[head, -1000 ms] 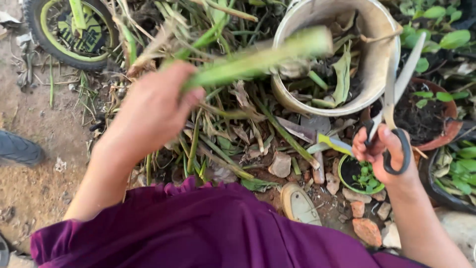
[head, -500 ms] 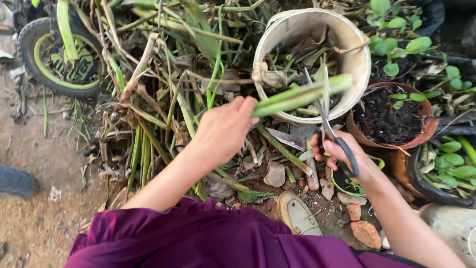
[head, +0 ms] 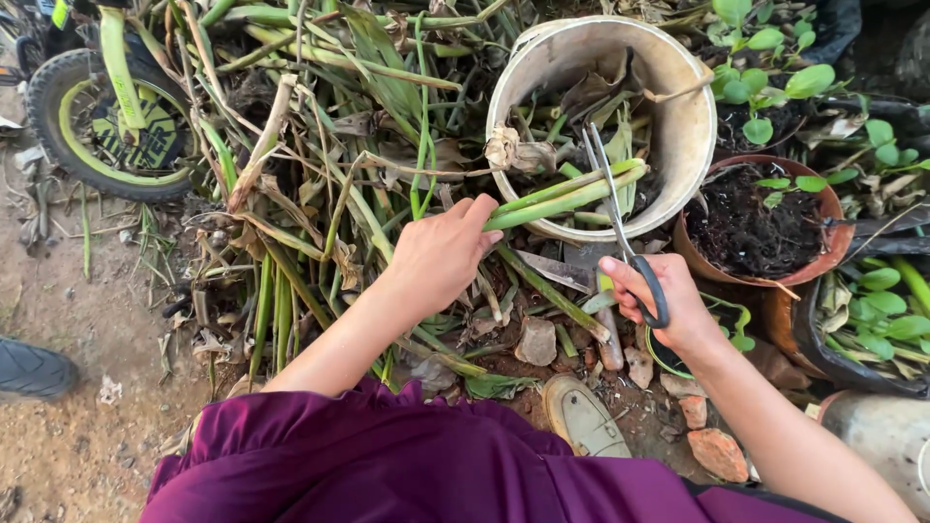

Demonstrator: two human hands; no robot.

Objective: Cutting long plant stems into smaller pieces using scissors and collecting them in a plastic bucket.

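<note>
- At the bottom of the frame a purple garment [head: 387, 465] covers the person's lap, and both bare forearms reach up out of it.
- Just above it, low and right of centre, a pale shoe sole [head: 584, 418] rests on the dirt ground [head: 58, 291] among reddish stone chips [head: 717, 451].
- At mid-frame the left hand [head: 441, 254] is clenched around the near end of a long green stalk [head: 567, 197].
- To its right, the right hand [head: 659, 295] grasps a pair of black-handled scissors [head: 625, 237], fingers through the loops; the blades point up the frame and lie across the stalk, touching it.
- The stalk's far end runs over the rim into a white bucket [head: 693, 116] at upper centre, which holds cut green pieces and dry leaves.
- Right of the bucket stands a terracotta pot [head: 823, 254] of dark soil, with leafy green plants beside it.
- A heap of green stalks and dry leaves [head: 320, 165] fills the upper middle.
- At the upper left stands a small bicycle wheel [head: 107, 126] with a black tyre and yellow-green rim.
- At the left edge, low down, a dark shoe [head: 29, 368] shows.
</note>
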